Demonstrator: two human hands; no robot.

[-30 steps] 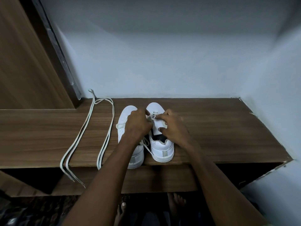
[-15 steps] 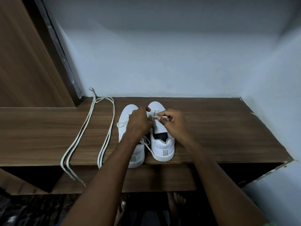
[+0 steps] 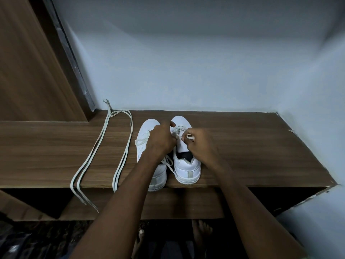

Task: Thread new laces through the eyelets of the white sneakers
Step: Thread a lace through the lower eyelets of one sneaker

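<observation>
Wooden shelf ran under a pale wall, and both white sneakers stood on it, heels toward me. My right hand pinched a small loop of lace over the right shoe's tongue. My left hand curled on the laces just beside it. Spare laces lay well left of that hand, ends hanging off the edge.

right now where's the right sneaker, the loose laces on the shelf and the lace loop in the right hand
right sneaker (image 3: 187,168): head view, on its heel panel
loose laces (image 3: 101,136): head view, on the leftmost strand
lace loop (image 3: 190,136): head view, on the loop by the fingertips
</observation>
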